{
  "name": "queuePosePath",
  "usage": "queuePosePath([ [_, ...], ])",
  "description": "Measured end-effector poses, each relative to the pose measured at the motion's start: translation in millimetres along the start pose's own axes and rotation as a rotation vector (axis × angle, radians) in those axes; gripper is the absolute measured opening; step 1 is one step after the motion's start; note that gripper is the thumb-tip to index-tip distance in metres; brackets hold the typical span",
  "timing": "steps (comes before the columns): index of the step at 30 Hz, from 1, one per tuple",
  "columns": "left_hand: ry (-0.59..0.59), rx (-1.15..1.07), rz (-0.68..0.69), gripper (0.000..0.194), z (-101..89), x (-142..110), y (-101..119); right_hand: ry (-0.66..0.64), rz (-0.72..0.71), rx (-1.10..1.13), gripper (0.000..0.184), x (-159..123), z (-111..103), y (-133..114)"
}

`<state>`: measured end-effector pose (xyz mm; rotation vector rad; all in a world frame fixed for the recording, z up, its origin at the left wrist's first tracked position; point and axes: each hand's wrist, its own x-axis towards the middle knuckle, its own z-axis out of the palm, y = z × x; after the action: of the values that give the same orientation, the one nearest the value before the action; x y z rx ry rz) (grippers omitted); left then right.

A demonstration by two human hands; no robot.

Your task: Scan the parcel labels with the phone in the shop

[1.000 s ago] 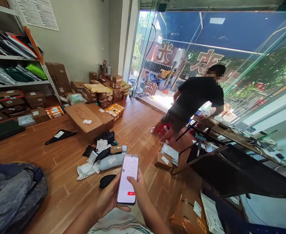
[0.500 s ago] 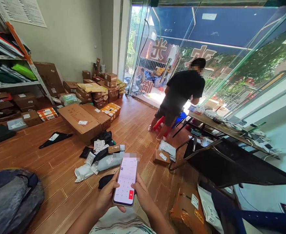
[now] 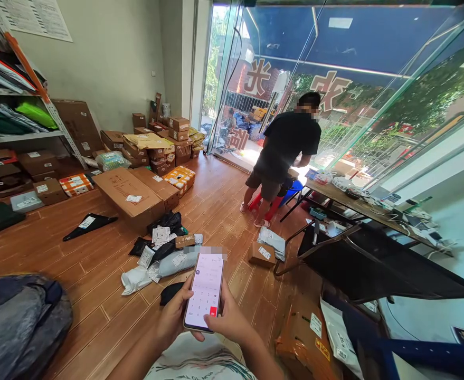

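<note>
A smartphone (image 3: 202, 293) is held upright in front of me, its lit screen showing a number keypad with a red key at the lower right. My left hand (image 3: 175, 312) is closed round its left edge, the thumb resting at the side of the screen. My right hand (image 3: 230, 316) grips the other edge, and its thumb lies over the lower part of the keypad by the red key. Just beyond the phone, a pile of grey, white and black parcel bags (image 3: 178, 262) lies on the wooden floor.
Stacked cartons (image 3: 178, 132) line the back wall, and a large flat carton (image 3: 126, 195) lies nearer. Shelving (image 3: 55, 119) holds bags at left. A person in black (image 3: 289, 140) bends beside a cluttered table (image 3: 346, 200). A taped carton (image 3: 301, 338) sits at my right.
My right thumb has moved down the keypad towards the red key. The person by the table has shifted slightly to the left. The phone stays in both hands.
</note>
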<state>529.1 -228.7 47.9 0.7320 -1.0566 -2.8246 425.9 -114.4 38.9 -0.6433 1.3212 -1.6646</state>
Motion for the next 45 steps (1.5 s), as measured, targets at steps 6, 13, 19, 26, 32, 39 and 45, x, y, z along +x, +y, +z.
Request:
queuePosePath([
  [6,-0.030,-0.021,-0.003,0.098,-7.0,2,1,0.083,0.035,0.054,0.053,3,3,-7],
  [13,-0.103,-0.050,0.000,0.111,-13.6,0,2,0.055,0.073,0.084,0.063,6,1,-13],
  [19,-0.166,-0.012,0.034,0.115,-15.6,-4,10,0.008,0.064,0.135,0.060,15,2,-10],
  [26,-0.159,0.036,0.012,0.109,-24.8,1,19,0.020,0.086,0.162,0.059,27,9,-12],
  [32,-0.162,-0.016,-0.014,0.105,-27.2,16,25,0.050,0.117,0.173,0.058,39,-4,-7],
  [39,-0.168,-0.012,-0.032,0.116,-5.0,61,38,0.007,0.058,0.195,0.053,69,-47,-14],
  [45,-0.087,0.085,-0.034,0.121,34.3,140,46,-0.030,0.094,0.193,0.055,112,-120,-37],
])
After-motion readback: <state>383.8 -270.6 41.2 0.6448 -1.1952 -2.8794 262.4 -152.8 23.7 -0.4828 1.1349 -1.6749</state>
